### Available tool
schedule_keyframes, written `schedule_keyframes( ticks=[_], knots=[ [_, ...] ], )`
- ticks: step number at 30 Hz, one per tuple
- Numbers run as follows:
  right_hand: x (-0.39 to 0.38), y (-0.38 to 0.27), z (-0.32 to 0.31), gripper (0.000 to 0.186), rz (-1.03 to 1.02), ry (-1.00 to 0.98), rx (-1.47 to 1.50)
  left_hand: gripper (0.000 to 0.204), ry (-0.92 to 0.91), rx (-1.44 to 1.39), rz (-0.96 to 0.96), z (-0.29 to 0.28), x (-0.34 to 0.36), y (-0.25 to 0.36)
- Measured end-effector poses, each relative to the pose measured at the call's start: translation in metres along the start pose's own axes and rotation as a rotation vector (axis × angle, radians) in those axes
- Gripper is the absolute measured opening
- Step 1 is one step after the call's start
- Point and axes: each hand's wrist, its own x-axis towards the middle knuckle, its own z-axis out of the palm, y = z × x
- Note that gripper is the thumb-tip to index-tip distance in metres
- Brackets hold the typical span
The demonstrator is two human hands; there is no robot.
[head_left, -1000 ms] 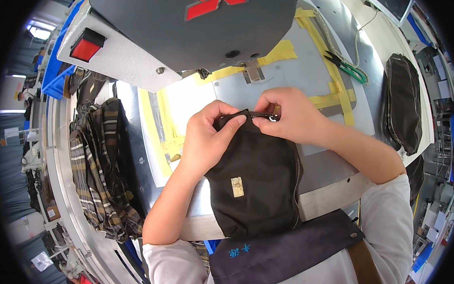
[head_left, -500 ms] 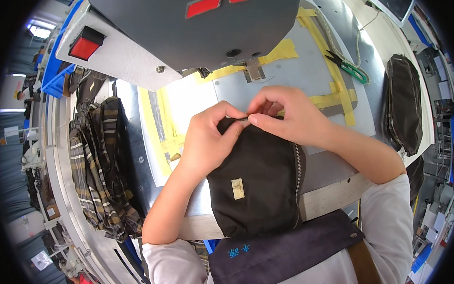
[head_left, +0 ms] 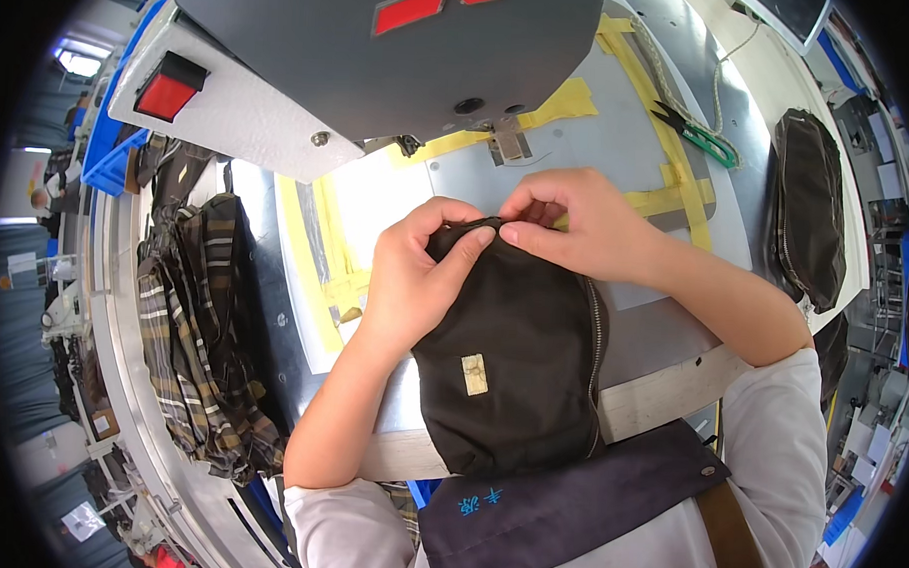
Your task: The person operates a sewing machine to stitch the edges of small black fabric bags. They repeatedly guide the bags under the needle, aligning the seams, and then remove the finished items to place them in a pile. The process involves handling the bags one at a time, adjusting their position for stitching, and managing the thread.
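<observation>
A dark brown fabric pouch (head_left: pixel 517 356) with a metal zipper down its right side and a small cream patch (head_left: pixel 473 375) lies over the table's front edge. My left hand (head_left: pixel 415 268) pinches its far edge between thumb and fingers. Close beside it, my right hand (head_left: pixel 582 223) grips the same edge, thumb on top, the fingertips of both hands nearly touching. Some fingertips are hidden behind the fabric. Just beyond my hands is the needle and presser area (head_left: pixel 507 144) of a grey sewing machine (head_left: pixel 402 62).
Green-handled thread snips (head_left: pixel 695 134) lie at the far right of the yellow-taped plate (head_left: pixel 693 192). Another dark zippered pouch (head_left: pixel 809 211) rests at the right. Plaid and dark fabric pieces (head_left: pixel 207 335) hang at the left. A red switch (head_left: pixel 169 87) sits on the machine's side.
Both hands have shifted slightly away from me, drawing the pouch's far edge a little farther and flatter. My left thumb has slid up along that edge.
</observation>
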Motion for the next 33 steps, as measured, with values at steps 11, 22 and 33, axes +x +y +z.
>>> schedule_keyframes(
  ticks=[11,22,33],
  knots=[
    [-0.0040,-0.0005,0.0067,0.017,0.092,0.007,0.074,0.011,0.046,0.010,-0.005,-0.0001,-0.0019,-0.0004],
    [-0.0068,0.0019,0.0085,0.021,0.018,0.074,0.017,0.011,0.033,0.001,0.024,-0.0001,0.0015,-0.0048],
    [-0.0055,0.0025,0.0071,0.019,0.008,0.030,-0.010,0.012,0.031,0.071,0.041,0.0003,0.0005,-0.0023]
  ],
)
